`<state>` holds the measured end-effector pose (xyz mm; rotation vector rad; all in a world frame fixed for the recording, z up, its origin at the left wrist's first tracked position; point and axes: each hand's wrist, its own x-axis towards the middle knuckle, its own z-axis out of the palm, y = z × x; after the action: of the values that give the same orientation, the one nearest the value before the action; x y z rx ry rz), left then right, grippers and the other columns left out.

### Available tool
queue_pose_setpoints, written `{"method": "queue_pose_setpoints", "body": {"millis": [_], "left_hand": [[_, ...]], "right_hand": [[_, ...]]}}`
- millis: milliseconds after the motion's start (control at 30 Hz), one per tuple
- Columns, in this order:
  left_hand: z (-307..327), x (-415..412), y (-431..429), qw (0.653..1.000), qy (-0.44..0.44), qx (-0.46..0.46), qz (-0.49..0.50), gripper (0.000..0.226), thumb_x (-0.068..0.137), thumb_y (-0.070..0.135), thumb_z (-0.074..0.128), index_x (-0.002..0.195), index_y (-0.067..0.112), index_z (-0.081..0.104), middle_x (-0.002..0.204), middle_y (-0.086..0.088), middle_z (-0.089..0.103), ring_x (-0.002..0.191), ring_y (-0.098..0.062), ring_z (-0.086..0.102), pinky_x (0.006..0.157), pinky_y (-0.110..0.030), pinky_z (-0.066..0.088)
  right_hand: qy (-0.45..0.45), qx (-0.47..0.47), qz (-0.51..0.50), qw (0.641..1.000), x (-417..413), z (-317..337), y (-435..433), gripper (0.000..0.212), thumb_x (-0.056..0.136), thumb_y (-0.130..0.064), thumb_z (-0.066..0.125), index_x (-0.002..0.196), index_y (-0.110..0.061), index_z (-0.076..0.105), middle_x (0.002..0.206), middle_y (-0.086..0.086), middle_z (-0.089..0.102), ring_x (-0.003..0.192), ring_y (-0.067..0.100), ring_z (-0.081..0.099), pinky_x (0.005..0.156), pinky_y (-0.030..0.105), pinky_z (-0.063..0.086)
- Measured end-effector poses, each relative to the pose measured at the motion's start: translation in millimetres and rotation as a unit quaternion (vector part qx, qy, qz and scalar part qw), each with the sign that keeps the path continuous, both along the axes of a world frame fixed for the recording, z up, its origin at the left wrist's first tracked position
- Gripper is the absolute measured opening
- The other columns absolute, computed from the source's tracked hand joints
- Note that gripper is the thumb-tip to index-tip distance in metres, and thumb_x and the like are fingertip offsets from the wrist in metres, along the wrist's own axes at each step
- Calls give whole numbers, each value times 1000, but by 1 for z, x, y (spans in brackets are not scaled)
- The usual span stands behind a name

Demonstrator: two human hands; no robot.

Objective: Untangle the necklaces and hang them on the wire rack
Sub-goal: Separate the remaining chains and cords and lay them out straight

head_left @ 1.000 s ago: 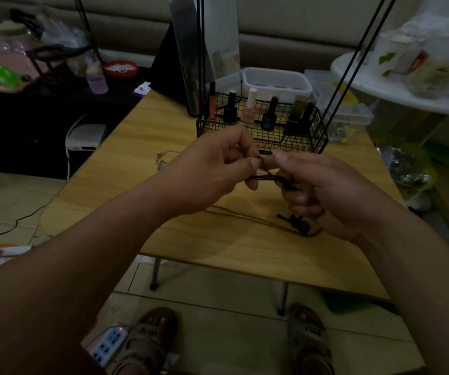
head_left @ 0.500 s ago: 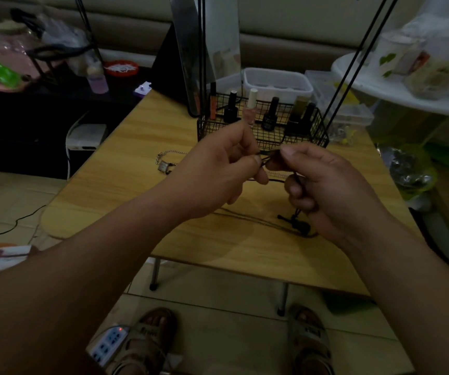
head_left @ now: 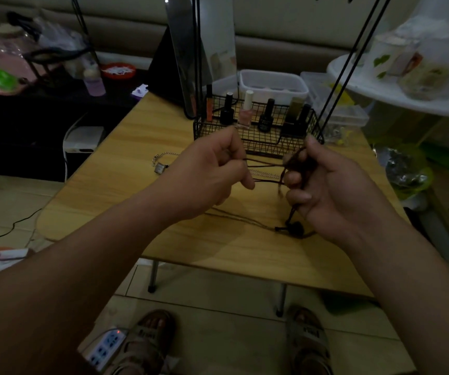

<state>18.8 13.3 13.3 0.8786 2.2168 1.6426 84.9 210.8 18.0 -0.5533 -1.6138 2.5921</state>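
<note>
Above the wooden table [head_left: 126,169], my left hand [head_left: 207,171] and my right hand [head_left: 323,182] each pinch a dark brown cord necklace [head_left: 265,165], whose strands stretch taut between them. More of the cord hangs from my right hand down to a black pendant [head_left: 295,228] lying on the table. A silver chain necklace with a square pendant [head_left: 159,167] lies on the table left of my left hand. The black wire rack [head_left: 258,136] stands just behind my hands, with thin black rods [head_left: 353,55] rising from it.
Several nail polish bottles [head_left: 246,109] stand in the rack's basket. A mirror [head_left: 204,50] and white plastic boxes [head_left: 272,82] are behind it. A white round shelf [head_left: 396,90] with jars is at right. A power strip [head_left: 104,345] lies on the floor by my sandalled feet.
My hands have moved apart sideways, drawing the brown cord out into taut strands between them. One second ago they were touching at the fingertips.
</note>
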Motion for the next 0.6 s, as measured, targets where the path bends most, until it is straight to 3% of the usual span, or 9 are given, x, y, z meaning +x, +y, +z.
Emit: {"method": "queue_pose_setpoints", "body": {"millis": [133, 233, 333, 400, 500, 533, 600], "left_hand": [[0, -2, -4, 1000, 5, -27, -15, 5, 99, -3, 55, 99, -2, 51, 83, -7, 77, 55, -24, 54, 50, -32, 45], [-1, -3, -7, 996, 5, -72, -55, 6, 95, 2, 60, 94, 1, 54, 83, -13, 76, 59, -19, 58, 56, -36, 47], [-8, -2, -6, 990, 24, -120, -76, 12, 91, 25, 66, 93, 15, 59, 97, -10, 76, 75, -12, 69, 66, -43, 55], [-10, -1, -3, 992, 37, -110, -55, 20, 94, 38, 69, 111, 31, 61, 115, 3, 71, 95, -15, 68, 79, -49, 58], [-4, 0, 1, 998, 22, -34, -57, 54, 101, 29, 67, 150, 38, 44, 136, 16, 60, 106, -4, 65, 84, -27, 53], [-3, 0, 3, 998, 23, -21, -62, 59, 102, 24, 66, 154, 34, 41, 136, 15, 60, 107, -3, 65, 86, -25, 53], [-3, -1, 6, 997, 34, -19, -59, 49, 102, 16, 65, 148, 26, 52, 125, 9, 67, 108, -8, 67, 88, -26, 55]], "right_hand": [[42, -84, 4, 996, 0, 3, 4, 25, 101, -41, 57, 87, -20, 59, 78, -6, 54, 58, 5, 37, 45, 17, 19], [52, -59, 15, 997, 0, 3, 3, 22, 102, -40, 57, 95, -21, 64, 76, -7, 51, 53, 4, 33, 42, 16, 18], [51, 22, 36, 998, 2, 1, -2, 20, 103, -36, 57, 104, -20, 70, 70, -6, 49, 49, 4, 30, 42, 17, 18], [50, 79, 53, 994, 4, 1, -5, 22, 103, -33, 57, 110, -20, 72, 69, -5, 46, 50, 5, 29, 42, 18, 19], [45, 147, 83, 985, 5, 1, -8, 28, 103, -34, 57, 124, -22, 71, 68, -5, 45, 51, 7, 29, 41, 17, 23], [44, 165, 93, 981, 5, 1, -9, 27, 103, -34, 57, 123, -24, 72, 68, -5, 46, 51, 8, 29, 41, 17, 24], [47, 193, 116, 973, 5, 1, -9, 24, 104, -32, 56, 117, -25, 75, 67, -5, 46, 52, 8, 28, 41, 17, 24]]}}
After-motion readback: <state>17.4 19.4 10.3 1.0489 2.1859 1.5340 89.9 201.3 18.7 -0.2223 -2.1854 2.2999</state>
